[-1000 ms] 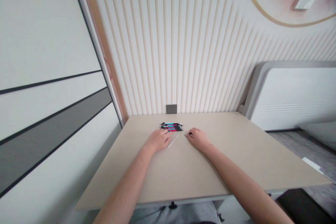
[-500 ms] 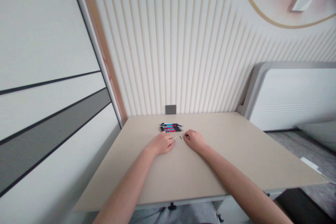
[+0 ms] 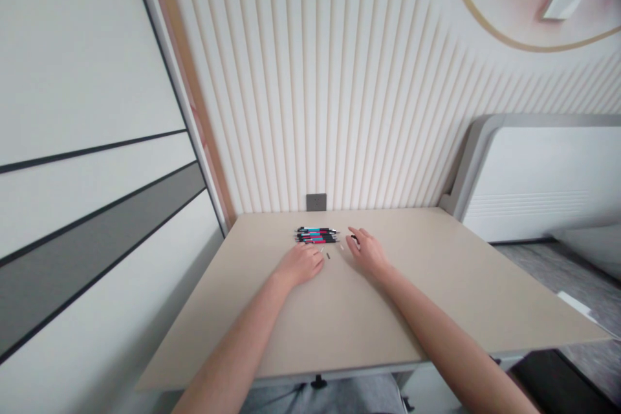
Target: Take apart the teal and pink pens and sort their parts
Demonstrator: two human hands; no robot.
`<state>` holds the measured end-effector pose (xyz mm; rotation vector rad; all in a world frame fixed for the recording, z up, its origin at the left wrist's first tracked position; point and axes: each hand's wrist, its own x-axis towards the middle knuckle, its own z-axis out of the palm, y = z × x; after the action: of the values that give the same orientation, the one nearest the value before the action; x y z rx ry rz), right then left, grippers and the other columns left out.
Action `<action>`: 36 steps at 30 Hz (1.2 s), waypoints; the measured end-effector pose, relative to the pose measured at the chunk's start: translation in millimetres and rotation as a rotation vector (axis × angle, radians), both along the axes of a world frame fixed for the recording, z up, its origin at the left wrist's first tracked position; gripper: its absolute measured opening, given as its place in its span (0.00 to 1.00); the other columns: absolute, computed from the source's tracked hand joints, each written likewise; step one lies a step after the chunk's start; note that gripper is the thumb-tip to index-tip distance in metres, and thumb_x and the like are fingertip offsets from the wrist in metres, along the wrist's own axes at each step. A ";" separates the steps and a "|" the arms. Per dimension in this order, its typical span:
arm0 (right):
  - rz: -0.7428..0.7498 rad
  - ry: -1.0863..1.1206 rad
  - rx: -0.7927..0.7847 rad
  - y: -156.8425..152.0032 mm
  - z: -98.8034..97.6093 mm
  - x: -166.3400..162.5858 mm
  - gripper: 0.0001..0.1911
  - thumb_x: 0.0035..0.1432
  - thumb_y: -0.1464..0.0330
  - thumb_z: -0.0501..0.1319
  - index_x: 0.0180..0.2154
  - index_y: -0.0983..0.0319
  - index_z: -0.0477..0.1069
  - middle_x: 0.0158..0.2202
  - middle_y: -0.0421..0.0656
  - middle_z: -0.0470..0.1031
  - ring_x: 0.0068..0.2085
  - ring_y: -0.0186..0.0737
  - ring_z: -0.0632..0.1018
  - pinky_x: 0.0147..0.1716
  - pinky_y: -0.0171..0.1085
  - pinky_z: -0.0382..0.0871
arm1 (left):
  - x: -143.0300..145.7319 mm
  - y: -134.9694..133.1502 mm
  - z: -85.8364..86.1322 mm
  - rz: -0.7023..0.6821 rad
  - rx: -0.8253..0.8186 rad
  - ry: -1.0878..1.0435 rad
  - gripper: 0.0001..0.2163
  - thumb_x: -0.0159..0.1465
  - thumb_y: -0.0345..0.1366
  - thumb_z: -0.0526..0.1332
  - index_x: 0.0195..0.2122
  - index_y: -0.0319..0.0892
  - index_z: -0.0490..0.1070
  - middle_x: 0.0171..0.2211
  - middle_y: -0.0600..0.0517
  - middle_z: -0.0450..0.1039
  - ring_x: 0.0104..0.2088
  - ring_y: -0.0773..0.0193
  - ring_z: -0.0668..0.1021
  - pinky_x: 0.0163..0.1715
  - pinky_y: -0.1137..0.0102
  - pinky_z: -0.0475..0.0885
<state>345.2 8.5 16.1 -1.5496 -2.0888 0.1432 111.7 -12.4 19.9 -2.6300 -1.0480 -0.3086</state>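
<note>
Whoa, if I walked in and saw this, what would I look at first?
Your eye would probably jump to the pink, blue and black pens, the brightest things here, lying side by side near the far edge of the beige table. Just in front of them are the person's left hand and right hand, on either side of some small bits. Above, a ribbed cream wall fans out, with a big gold-edged circle at the top right.

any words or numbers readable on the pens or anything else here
No word, brand or number can be read anywhere in this view.
Pens: any printing on the black, blue and pink barrels is too small to read.
Grey wall plate: no readable marks at this size.
</note>
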 end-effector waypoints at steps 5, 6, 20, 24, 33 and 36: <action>-0.135 0.120 0.077 11.2 2.9 23.1 0.27 0.68 0.62 0.42 0.64 0.64 0.55 0.48 0.51 0.73 0.46 0.43 0.75 0.45 0.38 0.64 | 1.3 -3.9 5.9 -0.072 0.013 -0.032 0.13 0.70 0.38 0.50 0.39 0.41 0.73 0.38 0.46 0.72 0.42 0.58 0.72 0.45 0.63 0.66; -0.143 0.136 0.070 13.6 1.9 26.9 0.26 0.68 0.62 0.41 0.64 0.64 0.55 0.47 0.50 0.74 0.45 0.44 0.76 0.44 0.38 0.65 | 1.4 -4.4 6.3 -0.087 0.002 -0.039 0.13 0.70 0.39 0.51 0.39 0.41 0.73 0.38 0.46 0.72 0.43 0.58 0.72 0.46 0.63 0.65; -0.081 -0.235 -0.178 -5.7 -8.4 -19.2 0.17 0.68 0.63 0.45 0.48 0.60 0.69 0.44 0.51 0.76 0.43 0.44 0.78 0.41 0.38 0.64 | -0.9 -4.6 4.5 -0.103 -0.101 -0.077 0.14 0.69 0.42 0.51 0.46 0.44 0.73 0.42 0.47 0.73 0.46 0.57 0.71 0.48 0.62 0.64; -0.089 -0.284 -0.162 -8.9 -7.3 -21.5 0.18 0.69 0.61 0.45 0.51 0.58 0.68 0.44 0.50 0.76 0.42 0.45 0.78 0.39 0.38 0.64 | -0.2 -4.7 4.0 -0.095 -0.099 -0.075 0.14 0.69 0.43 0.52 0.48 0.45 0.72 0.44 0.47 0.73 0.47 0.57 0.71 0.49 0.61 0.64; 0.021 -0.287 -0.154 -10.8 -2.2 -19.6 0.22 0.69 0.59 0.43 0.43 0.57 0.74 0.41 0.47 0.76 0.41 0.41 0.77 0.39 0.35 0.63 | -0.4 -2.5 0.2 -0.083 -0.098 -0.100 0.15 0.70 0.43 0.51 0.48 0.44 0.72 0.43 0.47 0.73 0.47 0.57 0.71 0.49 0.62 0.64; 0.044 -0.285 -0.139 -11.6 -1.9 -19.0 0.21 0.69 0.59 0.44 0.43 0.56 0.75 0.41 0.46 0.76 0.41 0.40 0.77 0.37 0.34 0.63 | -0.4 -2.3 -0.1 -0.078 -0.095 -0.101 0.14 0.69 0.43 0.52 0.48 0.44 0.72 0.43 0.47 0.73 0.47 0.57 0.71 0.48 0.62 0.65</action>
<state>326.2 -3.1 14.2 -1.6890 -2.3790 0.0895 111.3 -14.7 19.8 -2.7714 -1.0160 -0.4234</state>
